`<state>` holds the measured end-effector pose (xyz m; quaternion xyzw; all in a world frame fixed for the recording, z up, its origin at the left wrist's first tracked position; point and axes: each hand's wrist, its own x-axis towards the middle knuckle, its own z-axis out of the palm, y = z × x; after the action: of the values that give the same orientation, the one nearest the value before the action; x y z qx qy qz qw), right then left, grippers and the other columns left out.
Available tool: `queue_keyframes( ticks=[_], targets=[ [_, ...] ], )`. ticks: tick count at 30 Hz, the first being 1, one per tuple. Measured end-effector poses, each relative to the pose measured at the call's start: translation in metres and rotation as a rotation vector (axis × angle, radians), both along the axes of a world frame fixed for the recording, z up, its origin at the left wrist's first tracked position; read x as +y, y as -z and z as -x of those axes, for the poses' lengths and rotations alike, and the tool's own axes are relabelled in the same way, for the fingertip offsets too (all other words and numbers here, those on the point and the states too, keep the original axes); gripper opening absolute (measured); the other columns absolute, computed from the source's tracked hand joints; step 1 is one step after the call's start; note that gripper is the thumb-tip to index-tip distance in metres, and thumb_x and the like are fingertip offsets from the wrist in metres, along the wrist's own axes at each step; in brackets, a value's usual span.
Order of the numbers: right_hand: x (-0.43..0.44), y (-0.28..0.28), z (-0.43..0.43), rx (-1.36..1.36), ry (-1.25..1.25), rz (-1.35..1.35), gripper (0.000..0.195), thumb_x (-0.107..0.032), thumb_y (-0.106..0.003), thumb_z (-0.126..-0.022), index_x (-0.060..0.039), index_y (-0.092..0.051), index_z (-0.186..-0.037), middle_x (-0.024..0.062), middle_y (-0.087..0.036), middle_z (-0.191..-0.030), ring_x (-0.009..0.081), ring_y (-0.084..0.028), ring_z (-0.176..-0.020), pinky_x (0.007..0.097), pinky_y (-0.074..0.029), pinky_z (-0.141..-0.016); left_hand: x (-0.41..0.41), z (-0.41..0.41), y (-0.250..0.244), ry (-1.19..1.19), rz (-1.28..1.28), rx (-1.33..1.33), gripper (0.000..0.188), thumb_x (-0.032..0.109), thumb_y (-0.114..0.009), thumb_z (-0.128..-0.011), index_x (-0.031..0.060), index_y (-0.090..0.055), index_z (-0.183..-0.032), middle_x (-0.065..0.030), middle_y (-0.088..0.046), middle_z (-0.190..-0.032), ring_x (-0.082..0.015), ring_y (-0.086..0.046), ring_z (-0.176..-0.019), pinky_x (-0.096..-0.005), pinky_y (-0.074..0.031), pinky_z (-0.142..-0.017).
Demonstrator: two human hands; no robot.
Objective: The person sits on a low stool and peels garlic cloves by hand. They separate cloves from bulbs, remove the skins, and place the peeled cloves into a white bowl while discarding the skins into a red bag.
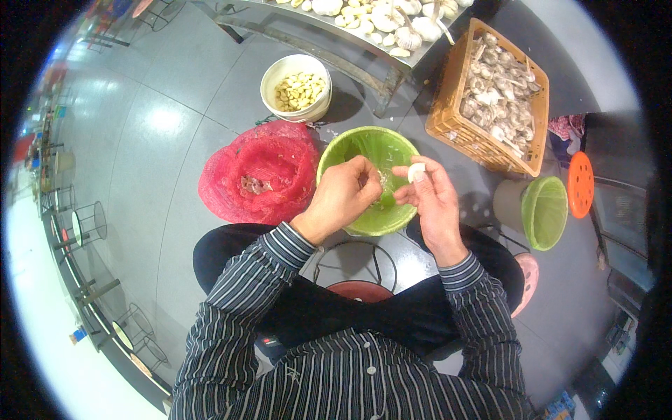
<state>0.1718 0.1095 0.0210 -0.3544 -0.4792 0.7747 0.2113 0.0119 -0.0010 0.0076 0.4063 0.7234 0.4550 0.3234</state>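
Observation:
My right hand (433, 194) holds a pale garlic clove (416, 171) between thumb and fingers, over the right side of a green-lined bin (404, 137). Above the bin's left side is my left hand (346, 191), its fingers curled in together; whether something small is pinched in them cannot be told. Bits of garlic skin (382, 181) lie inside the green lining. Left of the bin sits a red mesh sack (220, 181) with its mouth rolled down and some pinkish pieces at the bottom. Behind it a white bucket (269, 89) holds many peeled garlic cloves (302, 90).
An orange plastic crate (451, 94) full of garlic bulbs (499, 94) stands at right. Bulbs and cloves lie on a metal table (336, 21) at top. A second green-lined bin (546, 212) and an orange stool (580, 185) are far right. Between my legs is a reddish stool (359, 290).

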Motion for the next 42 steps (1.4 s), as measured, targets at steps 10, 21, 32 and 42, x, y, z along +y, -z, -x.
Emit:
queue_keyframes(
  ticks=[10, 21, 32, 42],
  targets=[
    [0.004, 0.011, -0.005, 0.156, -0.009, 0.197, 0.024, -0.012, -0.057, -0.105, -0.0033, -0.059, -0.127, 0.0113, -0.067, -0.115, 0.0158, -0.064, -0.099, 0.0310, -0.054, -0.087, -0.002, -0.002, -0.013, 0.165, 0.099, 0.217, 0.028, 0.030, -0.072, -0.093, 0.0038, -0.063, -0.089, -0.0180, -0.065, -0.073, -0.0357, -0.066, -0.065, -0.0444, -0.051, -0.058],
    [-0.004, 0.003, -0.006, -0.002, -0.148, -0.193, 0.020, -0.018, -0.065, -0.102, 0.0009, -0.065, -0.109, 0.0026, -0.067, -0.090, 0.0059, -0.057, -0.074, 0.0223, -0.049, -0.069, -0.004, -0.005, -0.018, 0.253, -0.073, -0.023, 0.033, 0.032, -0.054, -0.105, 0.0035, -0.059, -0.090, -0.0209, -0.061, -0.074, -0.0399, -0.062, -0.069, -0.0451, -0.048, -0.061],
    [-0.025, -0.012, -0.007, 0.034, -0.071, -0.302, 0.025, -0.024, -0.069, -0.100, 0.0002, -0.066, -0.101, 0.0007, -0.068, -0.083, 0.0035, -0.055, -0.068, 0.0201, -0.047, -0.061, -0.008, -0.031, -0.014, 0.063, -0.126, -0.748, 0.040, 0.029, -0.041, -0.110, 0.0041, -0.053, -0.082, 0.0015, -0.048, -0.069, -0.0091, -0.041, -0.061, -0.0281, -0.035, -0.055],
    [-0.021, -0.005, -0.004, 0.053, -0.074, -0.325, 0.026, -0.022, -0.062, -0.104, 0.0027, -0.061, -0.113, 0.0051, -0.066, -0.092, 0.0076, -0.057, -0.075, 0.0232, -0.049, -0.068, -0.008, -0.032, -0.013, 0.011, -0.149, -0.731, 0.043, 0.030, -0.037, -0.111, 0.0076, -0.051, -0.076, 0.0010, -0.047, -0.066, -0.0088, -0.038, -0.057, -0.0266, -0.030, -0.051]
  ],
)
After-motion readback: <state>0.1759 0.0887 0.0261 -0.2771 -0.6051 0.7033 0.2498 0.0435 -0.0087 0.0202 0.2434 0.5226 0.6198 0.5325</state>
